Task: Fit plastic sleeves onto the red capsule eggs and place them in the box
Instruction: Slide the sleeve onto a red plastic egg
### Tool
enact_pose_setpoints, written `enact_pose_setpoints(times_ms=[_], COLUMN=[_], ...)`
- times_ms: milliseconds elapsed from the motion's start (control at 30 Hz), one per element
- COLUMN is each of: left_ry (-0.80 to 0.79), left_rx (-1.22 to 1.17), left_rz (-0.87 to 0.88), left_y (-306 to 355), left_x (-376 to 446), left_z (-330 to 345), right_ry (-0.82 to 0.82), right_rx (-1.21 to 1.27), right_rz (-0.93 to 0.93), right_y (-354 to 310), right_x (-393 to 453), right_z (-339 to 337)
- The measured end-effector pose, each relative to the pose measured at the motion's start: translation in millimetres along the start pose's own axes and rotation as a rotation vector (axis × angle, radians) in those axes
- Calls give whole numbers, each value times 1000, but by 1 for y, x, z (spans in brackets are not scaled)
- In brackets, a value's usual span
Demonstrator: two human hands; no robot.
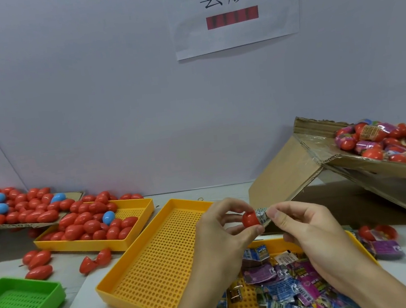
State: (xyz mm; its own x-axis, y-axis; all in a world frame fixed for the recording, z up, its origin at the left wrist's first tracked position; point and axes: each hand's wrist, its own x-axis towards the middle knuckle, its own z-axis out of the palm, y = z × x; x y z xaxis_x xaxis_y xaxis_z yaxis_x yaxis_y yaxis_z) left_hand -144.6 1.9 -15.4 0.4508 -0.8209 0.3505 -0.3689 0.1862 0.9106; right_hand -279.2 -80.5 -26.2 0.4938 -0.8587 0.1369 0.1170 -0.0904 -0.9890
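Observation:
My left hand (222, 230) pinches a red capsule egg (250, 219) between thumb and fingers, above an empty yellow perforated tray (139, 267). My right hand (306, 228) pinches a printed plastic sleeve (263, 215) that covers the egg's right end. A tilted cardboard box (364, 160) at the right holds several sleeved eggs (383, 143). Loose printed sleeves (288, 286) fill a yellow tray (270, 243) under my right wrist.
A yellow tray (139, 227) of bare red eggs with one blue egg stands at the left, behind it a cardboard sheet (35, 225) heaped with more. Loose eggs (38, 258) lie on the table. A green tray (24, 306) sits at bottom left. A white wall with a paper sign (233, 11) stands behind.

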Motion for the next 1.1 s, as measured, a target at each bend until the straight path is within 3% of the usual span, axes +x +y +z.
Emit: enact_pose_setpoints(times_ms=[467,667,867,1100], left_ry=[24,81,99,99], left_rx=[8,-16,-76,-168], left_rz=[69,39,39,6], left_y=[2,0,-2,-2], left_x=[-1,1,1,1], left_z=[2,4,9,12], right_ry=[44,93,157,229], right_rx=[-189,-607,-875,-871], right_rz=[-192,-391,-521,-637], right_y=[-2,6,9,5], right_x=[-3,-4,-7,-9], right_z=[1,9,14,15])
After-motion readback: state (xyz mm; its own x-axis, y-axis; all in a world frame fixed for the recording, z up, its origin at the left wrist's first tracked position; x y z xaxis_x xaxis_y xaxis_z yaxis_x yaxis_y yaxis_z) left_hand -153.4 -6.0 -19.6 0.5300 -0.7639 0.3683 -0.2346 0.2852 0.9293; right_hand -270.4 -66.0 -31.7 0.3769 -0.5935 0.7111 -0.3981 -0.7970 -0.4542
